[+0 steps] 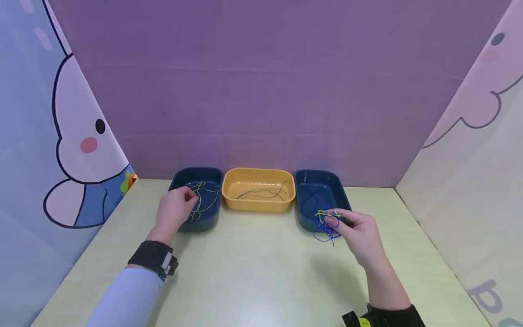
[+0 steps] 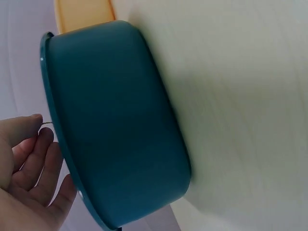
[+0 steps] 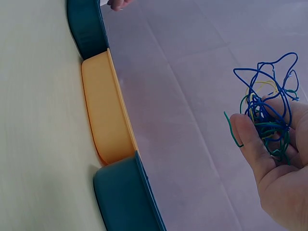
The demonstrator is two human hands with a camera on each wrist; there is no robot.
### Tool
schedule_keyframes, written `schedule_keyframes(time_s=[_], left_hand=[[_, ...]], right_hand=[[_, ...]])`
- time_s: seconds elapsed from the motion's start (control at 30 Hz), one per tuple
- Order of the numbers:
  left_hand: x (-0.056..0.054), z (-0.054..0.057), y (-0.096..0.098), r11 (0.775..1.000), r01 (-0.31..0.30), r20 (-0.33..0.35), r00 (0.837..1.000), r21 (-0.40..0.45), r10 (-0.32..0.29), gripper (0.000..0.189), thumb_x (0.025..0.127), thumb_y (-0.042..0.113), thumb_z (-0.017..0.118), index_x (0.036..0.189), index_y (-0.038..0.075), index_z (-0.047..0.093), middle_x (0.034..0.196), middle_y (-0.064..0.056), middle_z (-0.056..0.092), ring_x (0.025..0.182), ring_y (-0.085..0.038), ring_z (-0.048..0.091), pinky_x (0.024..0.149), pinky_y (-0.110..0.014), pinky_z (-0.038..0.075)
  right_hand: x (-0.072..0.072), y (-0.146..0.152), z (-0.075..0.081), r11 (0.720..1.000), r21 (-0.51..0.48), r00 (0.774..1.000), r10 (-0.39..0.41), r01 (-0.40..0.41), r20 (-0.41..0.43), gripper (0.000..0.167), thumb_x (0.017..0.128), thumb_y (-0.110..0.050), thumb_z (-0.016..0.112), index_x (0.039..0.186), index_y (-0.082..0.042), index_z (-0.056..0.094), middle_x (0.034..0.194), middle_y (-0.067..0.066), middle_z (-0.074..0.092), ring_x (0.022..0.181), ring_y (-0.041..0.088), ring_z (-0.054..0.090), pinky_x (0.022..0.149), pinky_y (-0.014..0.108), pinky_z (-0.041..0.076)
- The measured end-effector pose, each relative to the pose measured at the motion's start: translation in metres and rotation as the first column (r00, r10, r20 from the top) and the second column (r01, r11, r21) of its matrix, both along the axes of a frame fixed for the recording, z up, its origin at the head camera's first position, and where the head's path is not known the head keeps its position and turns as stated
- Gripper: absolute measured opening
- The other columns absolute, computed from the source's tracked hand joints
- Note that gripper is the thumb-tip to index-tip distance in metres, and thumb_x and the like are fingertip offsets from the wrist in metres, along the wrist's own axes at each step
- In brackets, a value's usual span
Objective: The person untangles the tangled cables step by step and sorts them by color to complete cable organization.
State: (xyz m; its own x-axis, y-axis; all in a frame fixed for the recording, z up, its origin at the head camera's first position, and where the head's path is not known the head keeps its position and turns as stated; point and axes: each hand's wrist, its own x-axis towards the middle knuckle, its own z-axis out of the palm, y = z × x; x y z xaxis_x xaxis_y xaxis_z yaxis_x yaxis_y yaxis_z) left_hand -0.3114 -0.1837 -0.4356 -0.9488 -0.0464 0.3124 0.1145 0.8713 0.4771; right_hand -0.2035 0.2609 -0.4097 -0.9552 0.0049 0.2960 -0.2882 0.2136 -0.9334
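Observation:
My left hand (image 1: pixel 173 211) is over the near left side of the left dark blue bin (image 1: pixel 206 223). Between its thumb and finger it pinches a thin, pale yellow wire (image 2: pixel 46 123); that wire runs past the bin's rim. Several yellow wires (image 1: pixel 200 211) lie in this bin. My right hand (image 1: pixel 363 236) holds a loose tangle of wires (image 3: pixel 264 106), mostly blue with some green and yellow. The tangle hangs at the near edge of the right dark blue bin (image 1: pixel 323 179), where blue wires (image 1: pixel 312 197) lie inside.
A yellow bin (image 1: pixel 259 206) with a few greenish wires (image 1: pixel 265 193) stands between the two blue bins. Behind them rises a purple backdrop (image 1: pixel 261 100). Printed cartoon panels flank the pale table (image 1: pixel 261 272) on both sides.

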Motion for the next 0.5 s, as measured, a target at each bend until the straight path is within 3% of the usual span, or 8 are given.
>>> schedule_keyframes(time_s=[0.13,0.3,0.5], left_hand=[[0.001,-0.003,0.000,1.000,0.002,0.021,1.000,0.009,-0.003,0.018,0.092,0.028,0.066,0.092,0.010,0.069,0.086,-0.007,0.070,0.075,-0.024,0.060,0.066,-0.037,0.049],[0.003,0.002,0.000,0.999,-0.016,0.013,1.000,0.045,0.016,0.023,0.092,0.033,0.065,0.096,0.010,0.068,0.087,-0.008,0.069,0.076,-0.024,0.059,0.068,-0.037,0.051],[0.012,0.006,-0.001,0.996,-0.024,0.029,0.999,0.091,0.022,0.036,0.091,0.041,0.064,0.109,0.010,0.064,0.103,-0.011,0.067,0.089,-0.027,0.058,0.079,-0.042,0.052]], right_hand=[[0.000,0.000,0.000,1.000,0.017,1.000,-0.005,0.005,-0.005,0.029,0.088,-0.016,0.071,0.109,0.004,0.070,0.093,-0.010,0.074,0.086,0.006,0.070,0.078,0.022,0.057],[-0.001,-0.001,0.003,1.000,0.022,1.000,-0.001,0.001,-0.005,0.029,0.089,-0.016,0.071,0.110,0.003,0.070,0.094,-0.009,0.074,0.087,0.006,0.070,0.079,0.022,0.057],[0.002,-0.001,0.002,1.000,0.029,1.000,-0.001,0.001,0.014,0.030,0.089,-0.018,0.071,0.110,0.003,0.070,0.094,-0.010,0.074,0.087,0.005,0.070,0.079,0.022,0.056]])
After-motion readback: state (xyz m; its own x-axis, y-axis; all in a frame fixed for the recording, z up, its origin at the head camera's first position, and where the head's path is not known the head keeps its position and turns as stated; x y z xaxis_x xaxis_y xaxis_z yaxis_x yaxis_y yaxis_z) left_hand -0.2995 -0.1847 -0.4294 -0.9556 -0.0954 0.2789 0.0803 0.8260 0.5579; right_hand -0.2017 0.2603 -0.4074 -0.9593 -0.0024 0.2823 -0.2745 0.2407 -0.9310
